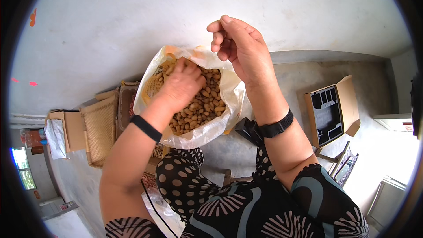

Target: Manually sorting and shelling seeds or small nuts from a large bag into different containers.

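Observation:
A white plastic woven bag point(195, 142) stands before me with its mouth spread wide. Unshelled peanuts point(198, 114) fill much of it, and yellow mesh point(152, 87) shows inside on the left. My left hand point(185, 81) reaches down into the bag and touches the peanuts. Its fingertips are partly hidden, so whether it grips any is unclear. Above the bag's right rim, my right hand point(239, 41) is raised with loosely curled fingers and the thumb near the index finger. Nothing is visible in that hand.
Left of the bag are a woven basket point(100, 129) and a cardboard box point(74, 130). Reddish shelled peanuts point(149, 181) lie low beside my leg. To the right, an open carton point(350, 105) with black inserts sits on the concrete floor. A pale wall point(165, 10) rises behind the bag.

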A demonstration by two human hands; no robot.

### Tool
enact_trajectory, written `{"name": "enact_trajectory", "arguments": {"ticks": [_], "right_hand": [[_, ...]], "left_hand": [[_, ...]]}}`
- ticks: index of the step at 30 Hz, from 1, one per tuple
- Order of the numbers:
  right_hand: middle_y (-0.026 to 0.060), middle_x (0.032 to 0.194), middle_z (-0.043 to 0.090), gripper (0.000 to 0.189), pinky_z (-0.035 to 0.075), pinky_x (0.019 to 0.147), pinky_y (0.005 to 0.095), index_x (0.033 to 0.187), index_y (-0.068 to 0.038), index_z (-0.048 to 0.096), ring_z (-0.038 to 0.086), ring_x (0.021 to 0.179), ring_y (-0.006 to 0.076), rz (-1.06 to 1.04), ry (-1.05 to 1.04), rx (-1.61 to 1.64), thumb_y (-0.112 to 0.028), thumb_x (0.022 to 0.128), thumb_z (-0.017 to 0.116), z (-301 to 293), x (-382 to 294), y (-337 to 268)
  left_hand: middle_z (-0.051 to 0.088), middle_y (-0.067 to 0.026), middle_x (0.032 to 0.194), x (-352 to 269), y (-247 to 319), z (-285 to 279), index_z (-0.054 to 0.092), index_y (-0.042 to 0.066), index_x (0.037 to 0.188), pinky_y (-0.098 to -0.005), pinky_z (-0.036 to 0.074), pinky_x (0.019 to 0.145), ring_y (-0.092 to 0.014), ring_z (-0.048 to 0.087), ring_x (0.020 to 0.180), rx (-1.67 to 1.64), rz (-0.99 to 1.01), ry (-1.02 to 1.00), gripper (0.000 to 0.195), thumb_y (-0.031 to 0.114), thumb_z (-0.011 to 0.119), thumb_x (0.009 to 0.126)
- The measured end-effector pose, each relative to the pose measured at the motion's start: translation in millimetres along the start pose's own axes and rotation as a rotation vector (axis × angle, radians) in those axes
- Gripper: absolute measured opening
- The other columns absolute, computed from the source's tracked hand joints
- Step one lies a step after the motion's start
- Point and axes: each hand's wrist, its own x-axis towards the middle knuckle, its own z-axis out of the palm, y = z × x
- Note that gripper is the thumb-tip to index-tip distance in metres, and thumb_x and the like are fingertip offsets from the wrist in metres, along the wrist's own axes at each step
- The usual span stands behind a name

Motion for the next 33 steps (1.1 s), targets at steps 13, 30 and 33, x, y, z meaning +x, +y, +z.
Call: {"name": "enact_trajectory", "arguments": {"ticks": [13,30,33], "right_hand": [[-0.0018,0.065,0.06,0.028,0.04,0.052,0.0194,0.083,-0.006,0.066,0.056,0.059,0.0064,0.008,-0.013,-0.007,-0.029,0.094,0.053,2,-1,4],[-0.0014,0.064,0.06,0.028,0.041,0.051,0.0192,0.083,-0.006,0.066,0.055,0.058,0.0065,0.033,-0.019,0.006,-0.028,0.094,0.053,-1,-3,7],[-0.0003,0.065,0.06,0.03,0.04,0.048,0.0182,0.086,-0.005,0.067,0.056,0.058,0.0062,0.015,-0.051,0.002,-0.027,0.096,0.049,0,-2,9]], "left_hand": [[0.057,-0.0108,0.123,14,54,24,0.059,0.009,0.115,-0.0344,0.039,0.1,-0.027,0.05,0.117,-0.491,0.311,0.033,0.032,0.015,0.053,0.084],[0.05,-0.0111,0.13,46,40,-1,0.049,0.013,0.126,-0.0335,0.036,0.102,-0.025,0.045,0.122,-1.118,-0.025,0.003,0.036,0.012,0.046,0.091],[0.052,-0.0092,0.128,46,32,30,0.052,0.013,0.124,-0.0325,0.035,0.102,-0.023,0.045,0.121,-0.94,-0.024,0.029,0.036,0.011,0.048,0.088]]}}
